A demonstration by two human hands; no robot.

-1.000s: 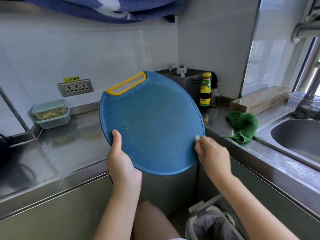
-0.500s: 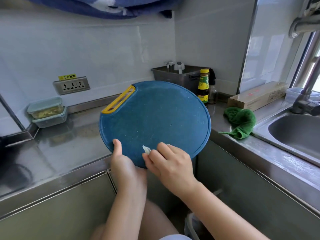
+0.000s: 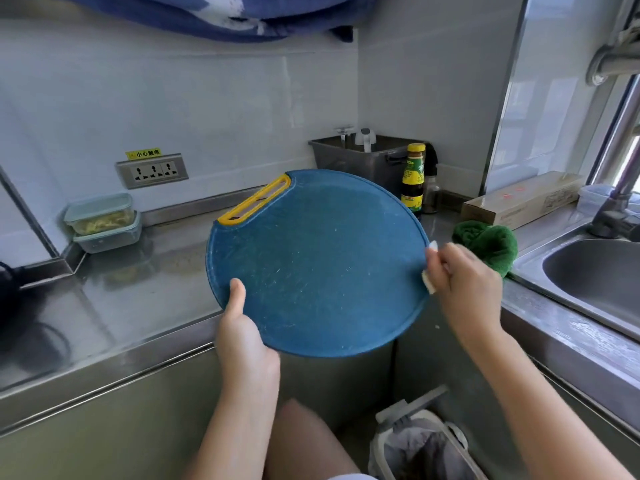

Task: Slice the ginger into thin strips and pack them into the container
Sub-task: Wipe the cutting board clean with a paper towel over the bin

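Above the steel counter's (image 3: 104, 299) front edge, the left hand (image 3: 242, 341) is gripping the tilted cutting board (image 3: 318, 265). The right hand (image 3: 464, 289) is pinching a white wad (image 3: 429, 284) at the board's right rim. The ginger container (image 3: 100, 214) is sitting at the counter's back-left corner.

Cutting board (image 3: 322, 265): blue plastic, matt, speckled, fine pale scratches all over. Its yellow handle insert (image 3: 254, 202) is smoother plastic. Countertop (image 3: 138, 282) and sink (image 3: 595, 282) are brushed stainless steel, reflective, with wet sheen near the basin. Wall tiles (image 3: 207, 109) white, glossy. Stacked containers (image 3: 102, 216) clear plastic with pale green lids. Green cloth (image 3: 488, 242) fluffy terry. Sauce bottle (image 3: 414, 181) dark glossy glass, paper label. Long box (image 3: 523, 202) matt cardboard. White wad (image 3: 430, 284) pinched in right hand (image 3: 464, 289) — paper or cloth, can't tell.
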